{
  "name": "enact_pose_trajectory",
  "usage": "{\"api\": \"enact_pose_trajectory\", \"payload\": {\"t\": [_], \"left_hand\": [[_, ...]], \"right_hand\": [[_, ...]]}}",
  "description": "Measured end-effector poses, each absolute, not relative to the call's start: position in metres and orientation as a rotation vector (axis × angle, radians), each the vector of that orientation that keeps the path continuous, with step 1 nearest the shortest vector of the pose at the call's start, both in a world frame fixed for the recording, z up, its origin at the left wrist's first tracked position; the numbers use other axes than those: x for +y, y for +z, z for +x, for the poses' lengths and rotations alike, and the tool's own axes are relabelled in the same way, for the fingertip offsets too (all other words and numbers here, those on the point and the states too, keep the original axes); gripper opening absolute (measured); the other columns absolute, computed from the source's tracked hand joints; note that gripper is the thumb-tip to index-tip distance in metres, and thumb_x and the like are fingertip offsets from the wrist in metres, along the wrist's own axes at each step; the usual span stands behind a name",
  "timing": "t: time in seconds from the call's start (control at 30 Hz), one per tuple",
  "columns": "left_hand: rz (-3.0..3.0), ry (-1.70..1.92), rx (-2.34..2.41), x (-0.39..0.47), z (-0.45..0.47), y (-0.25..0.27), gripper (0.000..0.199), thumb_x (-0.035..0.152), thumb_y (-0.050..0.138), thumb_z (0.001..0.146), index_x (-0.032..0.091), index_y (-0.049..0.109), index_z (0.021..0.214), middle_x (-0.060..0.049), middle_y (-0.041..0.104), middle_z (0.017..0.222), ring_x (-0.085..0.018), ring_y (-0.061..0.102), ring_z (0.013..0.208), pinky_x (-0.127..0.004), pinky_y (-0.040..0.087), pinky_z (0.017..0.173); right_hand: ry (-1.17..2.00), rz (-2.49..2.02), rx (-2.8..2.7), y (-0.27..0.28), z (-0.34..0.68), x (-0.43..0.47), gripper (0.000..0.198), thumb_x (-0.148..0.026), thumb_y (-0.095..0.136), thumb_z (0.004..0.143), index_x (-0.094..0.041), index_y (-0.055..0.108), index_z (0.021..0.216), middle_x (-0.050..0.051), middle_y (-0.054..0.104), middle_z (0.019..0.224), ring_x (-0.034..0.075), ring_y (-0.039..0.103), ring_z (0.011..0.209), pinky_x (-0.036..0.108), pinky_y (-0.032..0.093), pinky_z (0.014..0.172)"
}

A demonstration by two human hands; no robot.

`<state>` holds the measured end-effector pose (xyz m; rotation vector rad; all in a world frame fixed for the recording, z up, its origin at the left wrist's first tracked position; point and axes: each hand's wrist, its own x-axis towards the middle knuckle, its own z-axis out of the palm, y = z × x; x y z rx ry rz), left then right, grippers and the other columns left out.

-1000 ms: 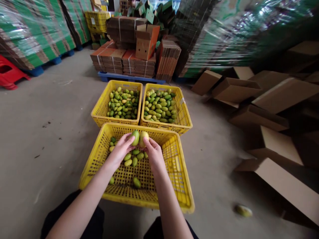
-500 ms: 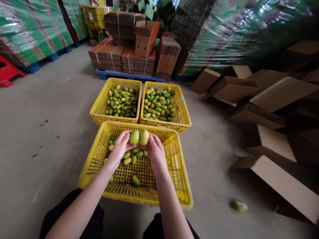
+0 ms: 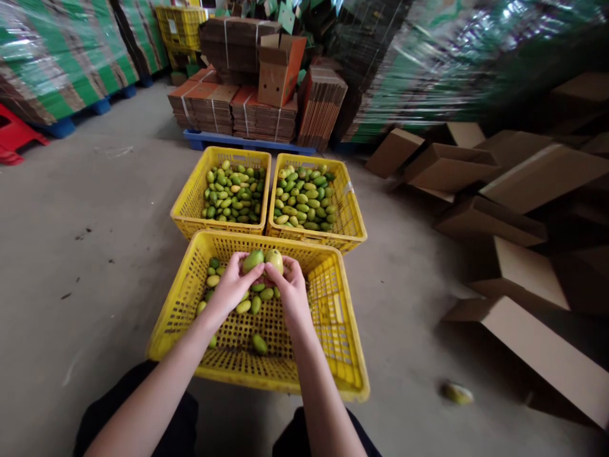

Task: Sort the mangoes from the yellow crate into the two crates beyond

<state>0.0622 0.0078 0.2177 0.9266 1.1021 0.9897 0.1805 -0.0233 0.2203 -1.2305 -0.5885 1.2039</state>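
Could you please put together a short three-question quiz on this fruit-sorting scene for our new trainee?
1. True or false: the left hand and the right hand each hold one fruit above the near crate.
2. How many yellow crates on the floor hold fruit?
3. Which held fruit looks yellower: A, the left fruit, or B, the right fruit?

Key
1. True.
2. Three: the near crate, the far left crate and the far right crate.
3. B.
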Motion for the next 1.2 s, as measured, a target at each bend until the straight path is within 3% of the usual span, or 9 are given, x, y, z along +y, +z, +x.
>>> {"api": "enact_pose_trajectory", "payload": {"t": [0.1,0.27,0.5,0.83,1.03,1.2], "left_hand": [[0.917,0.975,1.111,0.008,0.062,0.221,0.028,0.034,0.079,0.073,0.021,0.065,0.094,-0.003,0.071,0.096,-0.018,0.068,0.095,-0.027,0.055,0.083],[0.897,0.933,1.089,0.01,0.06,0.226,0.024,0.04,0.076,0.076,0.019,0.07,0.086,-0.005,0.072,0.098,-0.017,0.066,0.103,-0.023,0.05,0.089],[0.672,1.024,1.088,0.014,0.059,0.221,0.034,0.044,0.079,0.071,0.019,0.063,0.087,-0.002,0.07,0.085,-0.015,0.068,0.08,-0.025,0.055,0.072],[0.644,0.973,1.032,0.011,0.06,0.225,0.034,0.043,0.077,0.075,0.014,0.072,0.091,-0.01,0.075,0.094,-0.022,0.071,0.094,-0.034,0.058,0.085],[0.756,0.903,0.983,0.01,0.059,0.228,0.029,0.035,0.078,0.074,0.017,0.073,0.097,-0.009,0.073,0.105,-0.02,0.069,0.098,-0.029,0.057,0.085],[0.707,1.017,1.079,0.014,0.057,0.221,0.02,0.031,0.077,0.077,0.018,0.071,0.09,-0.006,0.072,0.097,-0.014,0.068,0.087,-0.02,0.054,0.072]], "right_hand": [[1.211,-1.237,-0.545,0.22,0.179,-0.023,0.043,-0.048,0.081,0.064,-0.021,0.056,0.087,-0.001,0.067,0.078,0.014,0.06,0.069,0.027,0.05,0.065],[1.142,-1.312,-0.623,0.219,0.184,-0.023,0.04,-0.055,0.074,0.07,-0.019,0.068,0.088,0.001,0.064,0.079,0.013,0.055,0.07,0.023,0.044,0.06],[1.192,-1.229,-0.491,0.213,0.19,-0.018,0.038,-0.052,0.075,0.066,-0.021,0.066,0.086,-0.002,0.061,0.074,0.012,0.051,0.062,0.024,0.043,0.057],[1.193,-1.247,-0.557,0.209,0.186,-0.019,0.042,-0.06,0.059,0.08,-0.02,0.065,0.074,0.0,0.061,0.071,0.015,0.052,0.067,0.027,0.044,0.065],[1.239,-1.224,-0.653,0.218,0.186,-0.021,0.039,-0.058,0.072,0.073,-0.019,0.068,0.076,0.0,0.061,0.07,0.014,0.053,0.066,0.025,0.043,0.063],[1.163,-1.255,-0.535,0.216,0.188,-0.019,0.044,-0.055,0.078,0.065,-0.019,0.067,0.088,0.001,0.067,0.08,0.013,0.057,0.068,0.024,0.045,0.061]]}}
